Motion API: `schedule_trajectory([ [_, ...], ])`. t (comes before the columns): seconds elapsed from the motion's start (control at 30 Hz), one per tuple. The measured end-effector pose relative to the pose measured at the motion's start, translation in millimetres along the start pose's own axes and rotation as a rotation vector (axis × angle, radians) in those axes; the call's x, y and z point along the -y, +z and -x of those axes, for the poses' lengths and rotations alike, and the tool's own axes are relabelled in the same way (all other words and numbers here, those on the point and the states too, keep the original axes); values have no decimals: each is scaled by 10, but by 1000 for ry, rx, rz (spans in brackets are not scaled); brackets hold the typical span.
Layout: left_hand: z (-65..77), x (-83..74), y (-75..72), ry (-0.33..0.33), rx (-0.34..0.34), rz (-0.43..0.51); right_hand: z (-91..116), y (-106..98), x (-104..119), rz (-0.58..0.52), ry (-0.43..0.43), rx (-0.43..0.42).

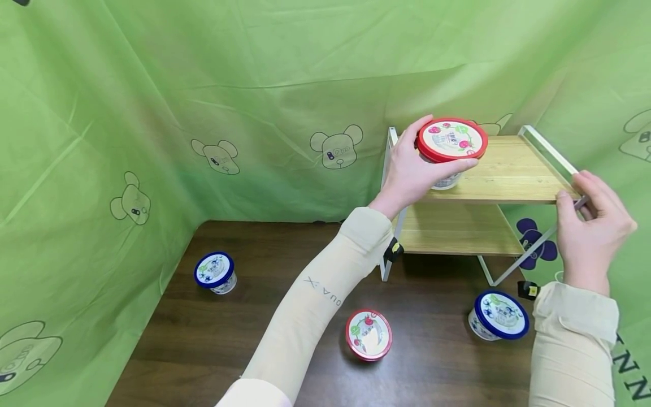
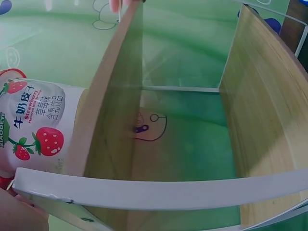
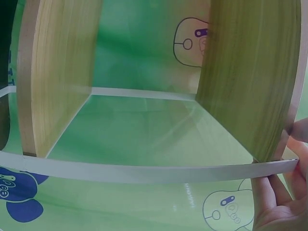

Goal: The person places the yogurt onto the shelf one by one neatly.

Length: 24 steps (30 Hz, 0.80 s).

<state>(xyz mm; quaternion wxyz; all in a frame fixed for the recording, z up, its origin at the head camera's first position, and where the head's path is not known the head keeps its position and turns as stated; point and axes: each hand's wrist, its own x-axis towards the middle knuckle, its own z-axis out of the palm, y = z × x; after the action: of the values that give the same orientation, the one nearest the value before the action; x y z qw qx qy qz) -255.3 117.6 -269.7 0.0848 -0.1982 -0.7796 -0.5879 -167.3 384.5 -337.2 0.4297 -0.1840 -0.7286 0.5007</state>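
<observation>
A red-lidded tub (image 1: 452, 139) with strawberries printed on it is gripped by my left hand (image 1: 407, 167), thumb along its near side. It stands at the left part of the upper board of a two-tier wooden shelf (image 1: 513, 169). In the left wrist view the tub's printed side (image 2: 36, 125) shows upright against the board, its base touching or very near the wood. My right hand (image 1: 595, 226) pinches the front right corner of the upper board and its white metal frame. In the right wrist view, fingers (image 3: 264, 197) curl round that corner.
On the brown table (image 1: 264, 339) stand a blue-lidded tub (image 1: 215, 272) at left, another red-lidded tub (image 1: 368, 334) in front of the shelf, and a blue-lidded tub (image 1: 499, 315) at right. The lower board (image 1: 458, 229) lies beneath the upper one. Green cloth (image 1: 254, 113) hangs behind.
</observation>
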Motion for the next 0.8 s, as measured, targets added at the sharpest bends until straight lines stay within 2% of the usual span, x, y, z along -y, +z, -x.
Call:
schedule_trajectory([
  [0.3, -33, 81, 9, -46, -31, -26, 135, 17, 201, -14, 2, -14],
  [0.8, -60, 96, 37, -78, -19, -17, 120, 14, 173, 14, -38, -33],
])
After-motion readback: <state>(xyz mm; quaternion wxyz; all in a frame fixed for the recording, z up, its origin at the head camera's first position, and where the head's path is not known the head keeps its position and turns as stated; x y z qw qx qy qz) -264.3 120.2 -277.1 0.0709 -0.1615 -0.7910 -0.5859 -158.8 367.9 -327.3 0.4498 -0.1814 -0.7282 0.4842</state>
